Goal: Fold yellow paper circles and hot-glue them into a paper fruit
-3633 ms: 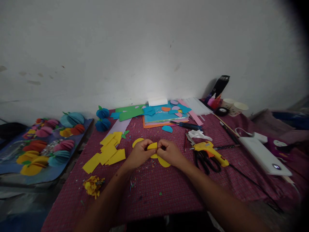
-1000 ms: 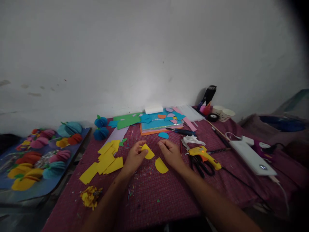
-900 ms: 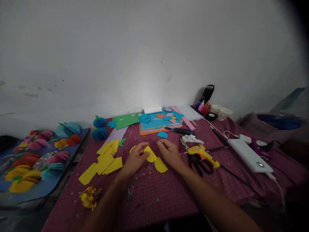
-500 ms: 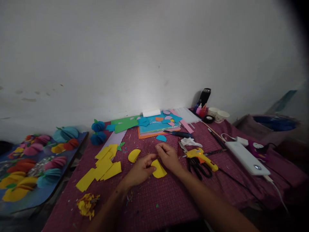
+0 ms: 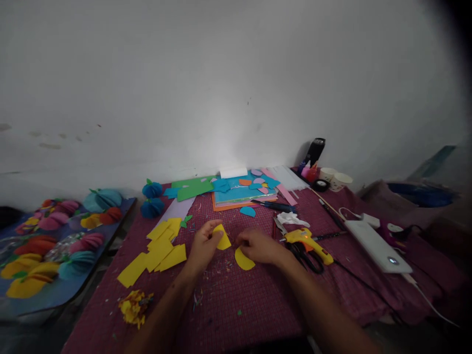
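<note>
My left hand (image 5: 203, 244) pinches a folded yellow paper piece (image 5: 223, 239) just above the purple checked tablecloth (image 5: 236, 295). My right hand (image 5: 258, 246) rests on the cloth with its fingertips on the top edge of a second folded yellow half-circle (image 5: 244, 260) that lies flat. The two yellow pieces are a little apart. Whether the right fingers grip that piece or only press it, I cannot tell.
Yellow paper squares (image 5: 158, 246) lie left of my hands, yellow scraps (image 5: 133, 306) nearer the front edge. A yellow glue gun (image 5: 308, 241) and black scissors (image 5: 306, 255) lie to the right, a white power bank (image 5: 376, 238) beyond. Coloured paper sheets (image 5: 239, 189) lie at the back; finished paper fruits (image 5: 55, 236) fill a board on the left.
Both hands held one yellow piece together earlier. They have parted: my left hand lifted a folded piece up and left, my right hand came down onto the piece lying flat.
</note>
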The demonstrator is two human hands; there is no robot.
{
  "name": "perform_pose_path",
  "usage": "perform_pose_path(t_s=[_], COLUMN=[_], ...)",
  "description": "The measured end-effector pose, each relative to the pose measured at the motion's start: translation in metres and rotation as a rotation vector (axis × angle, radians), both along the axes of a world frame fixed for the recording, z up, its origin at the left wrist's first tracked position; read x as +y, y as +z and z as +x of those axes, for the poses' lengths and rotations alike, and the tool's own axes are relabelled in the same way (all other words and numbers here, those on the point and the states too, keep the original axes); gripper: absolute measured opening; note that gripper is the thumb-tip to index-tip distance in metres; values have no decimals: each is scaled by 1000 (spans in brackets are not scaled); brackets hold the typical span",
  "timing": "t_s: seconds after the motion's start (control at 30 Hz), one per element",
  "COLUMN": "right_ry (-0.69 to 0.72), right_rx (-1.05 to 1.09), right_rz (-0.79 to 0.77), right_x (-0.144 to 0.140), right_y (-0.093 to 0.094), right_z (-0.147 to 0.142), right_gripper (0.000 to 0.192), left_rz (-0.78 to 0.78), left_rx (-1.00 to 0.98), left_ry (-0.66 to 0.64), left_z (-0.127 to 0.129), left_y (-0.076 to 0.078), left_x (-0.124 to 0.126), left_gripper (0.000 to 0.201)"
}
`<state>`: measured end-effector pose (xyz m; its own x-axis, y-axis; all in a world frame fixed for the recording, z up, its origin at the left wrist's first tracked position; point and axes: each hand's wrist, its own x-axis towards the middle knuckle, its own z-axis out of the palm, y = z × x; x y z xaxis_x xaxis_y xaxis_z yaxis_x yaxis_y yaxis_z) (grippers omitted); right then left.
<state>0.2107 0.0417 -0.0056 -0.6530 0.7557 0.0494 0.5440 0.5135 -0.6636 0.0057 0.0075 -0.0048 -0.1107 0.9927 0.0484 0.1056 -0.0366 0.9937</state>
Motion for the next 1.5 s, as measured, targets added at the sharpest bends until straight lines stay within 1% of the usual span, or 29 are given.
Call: perform_pose_path(t_s=[0.07,0.13,0.2,0.37,0.53,0.63,0.73,0.9,0.97,1.07,1.17,1.3,1.4,1.5], right_ry=[64,60,37,20,2,-20,-72,-122,-120,-137,-213,-334,-383,-385], right_rx=[-139,-197,-212,-255,-285,-279,-312,-343,-308,-193,-34,182,241,241], right_rz=[44,91,118,127,144,146,177,226,230,197,138,177,194,173], right_x=[-7,-13,-17,-17,-16,-16,-15,-15,-14,-13,-10,-3,1,3], right_y=[4,8,11,14,15,12,8,4,6,9,9,3,-2,-6], right_z=[5,7,8,8,6,3,-1,-4,-3,0,-1,-3,-4,-5], right_gripper=[37,44,45,36,32,30,22,12,11,10,9,9,10,10], left_rz=[-3,-11,-25,-26,-19,-16,-20,-21,-26,-30,-29,-27,-33,-37], left_rx=[-21,-31,-30,-25,-20,-46,-50,-18,-16,-29,-34,-9,-3,-24], left_ry=[36,29,6,-25,-36,-59,-68,-67,-70,-82,-80,-73,-92,-177], left_z=[-1,0,1,3,2,1,-1,-1,0,0,0,0,2,4], left_y=[1,0,-1,-4,-6,-10,-13,-13,-12,-13,-14,-12,-9,-8], left_x=[1,1,1,1,1,1,2,3,3,3,3,3,1,0], left_gripper=[39,39,40,40,39,41,43,41,42,43,45,44,44,48])
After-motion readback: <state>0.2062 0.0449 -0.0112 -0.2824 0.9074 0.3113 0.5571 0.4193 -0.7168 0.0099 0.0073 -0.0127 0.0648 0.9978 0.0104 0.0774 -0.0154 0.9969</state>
